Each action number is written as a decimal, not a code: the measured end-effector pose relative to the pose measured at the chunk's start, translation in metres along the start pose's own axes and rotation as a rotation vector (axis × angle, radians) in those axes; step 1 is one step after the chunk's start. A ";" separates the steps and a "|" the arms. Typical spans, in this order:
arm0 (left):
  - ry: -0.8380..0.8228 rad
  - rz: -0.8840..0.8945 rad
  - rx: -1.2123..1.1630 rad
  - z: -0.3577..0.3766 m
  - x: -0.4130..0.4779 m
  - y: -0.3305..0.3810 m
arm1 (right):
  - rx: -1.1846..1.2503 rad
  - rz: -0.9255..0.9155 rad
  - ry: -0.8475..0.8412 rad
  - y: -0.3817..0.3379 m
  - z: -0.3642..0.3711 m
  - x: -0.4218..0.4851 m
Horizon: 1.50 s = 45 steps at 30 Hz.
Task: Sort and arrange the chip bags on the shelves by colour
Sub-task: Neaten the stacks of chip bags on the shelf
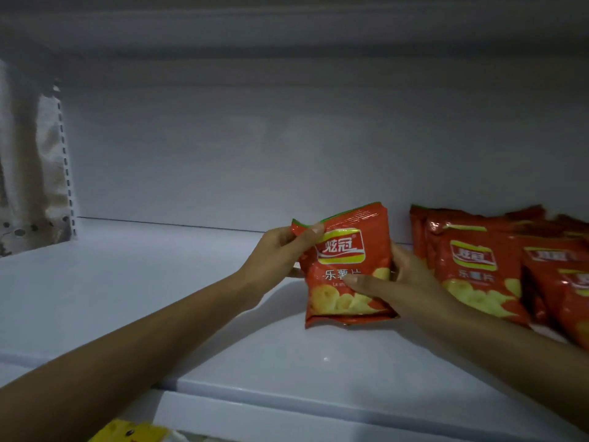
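Fingers (314, 229) reach in past a yellow bag (127, 433) on the level below and hold one red bag (344, 250) from both sides. The left hand (277, 250) pinches the bag's top left corner between thumb and curled fingers. The right hand (411, 282) wraps the lower right edge, with the thumb laid across the front. The bag stands nearly upright, print facing out and leaning a little left. Its bottom seam is at the white shelf (159, 298), though I cannot tell whether it rests there. Just to its right, across a small gap, is the row (478, 269) of matching red bags, overlapped and tilted back. Behind all of it is the back wall (287, 154).

It looks like the step is adding this bag to the reds. To do it well, I'd slide it right until it touches the front bag, then match that bag's lean and facing. Seat the bottom seam flat and loosen the top pinch last, so the bag doesn't flop forward. A gentle grip matters too, since the chips inside crush easily.
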State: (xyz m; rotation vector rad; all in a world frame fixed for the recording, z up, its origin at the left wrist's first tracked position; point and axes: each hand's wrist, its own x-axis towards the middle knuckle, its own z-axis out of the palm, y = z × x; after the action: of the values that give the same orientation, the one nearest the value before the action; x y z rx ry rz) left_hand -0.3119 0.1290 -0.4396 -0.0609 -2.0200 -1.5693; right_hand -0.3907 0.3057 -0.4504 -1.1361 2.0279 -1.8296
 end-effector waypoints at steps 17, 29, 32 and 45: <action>-0.301 0.282 0.082 0.165 0.012 0.009 | -0.508 -0.129 0.391 0.010 -0.143 -0.086; -0.290 0.250 0.135 0.183 0.022 -0.023 | -0.284 -0.051 0.323 0.038 -0.160 -0.074; -0.273 0.241 0.186 0.184 0.023 -0.024 | -0.419 -0.093 0.382 0.037 -0.163 -0.082; -0.349 0.189 0.193 0.183 0.022 -0.026 | -0.995 -0.149 0.340 0.038 -0.162 -0.093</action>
State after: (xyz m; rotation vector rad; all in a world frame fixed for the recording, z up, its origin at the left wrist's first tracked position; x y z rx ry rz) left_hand -0.4146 0.2798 -0.4785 -0.4661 -2.3444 -1.3088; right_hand -0.4391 0.4877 -0.4804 -1.2187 3.2902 -1.0446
